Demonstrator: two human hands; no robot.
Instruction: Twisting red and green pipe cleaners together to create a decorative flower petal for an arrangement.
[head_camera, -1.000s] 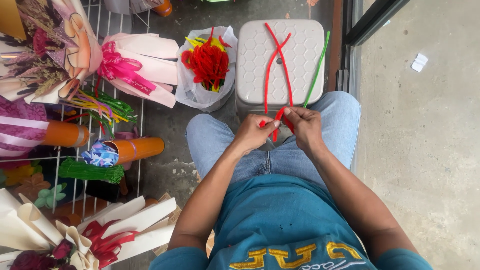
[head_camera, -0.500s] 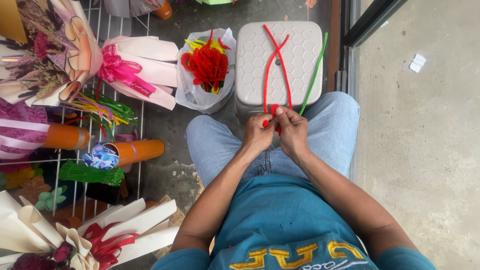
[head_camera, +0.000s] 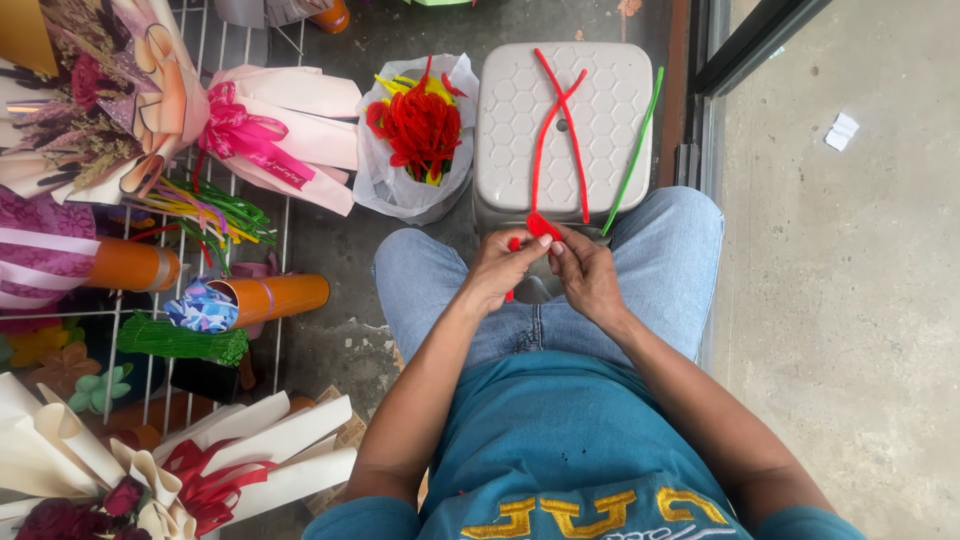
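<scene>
Pinching w/ both hands over the lap: left hand (head_camera: 500, 268) and right hand (head_camera: 585, 272) sit close together, fingertips nearly meeting, each grip closed tight on the near end of the red pipe cleaners (head_camera: 545, 150). Count: 2 red stems, crossing once a little beyond the grips, then fanning away across the top of the white stool (head_camera: 520, 120), w/ a small red fold or loop right at the fingertips; a short red tail shows just under the left grip. 1 green pipe cleaner (head_camera: 632, 150) lies loose on the stool's right edge, just beyond and to the right of the right grip, not touched by either hand. 1 stool, directly ahead of both grips, between the knees in blue jeans (head_camera: 660, 260). Beyond and left of the left grip: 1 clear plastic bag (head_camera: 385, 180) holding a bunch of red and yellow stems, exact no. can't tell. Further left, well apart from the grips: 1 pink-wrapped bouquet w/ pink ribbon (head_camera: 270, 130), a loose bundle of mixed-colour stems (head_camera: 205, 210), 2 orange tubes (head_camera: 275, 295), 1 bundle of thin green stems (head_camera: 180, 340), all on a white wire rack (head_camera: 285, 330). Near side left of the elbow: cream-wrapped bouquets w/ red ribbon (head_camera: 215, 480).
</scene>
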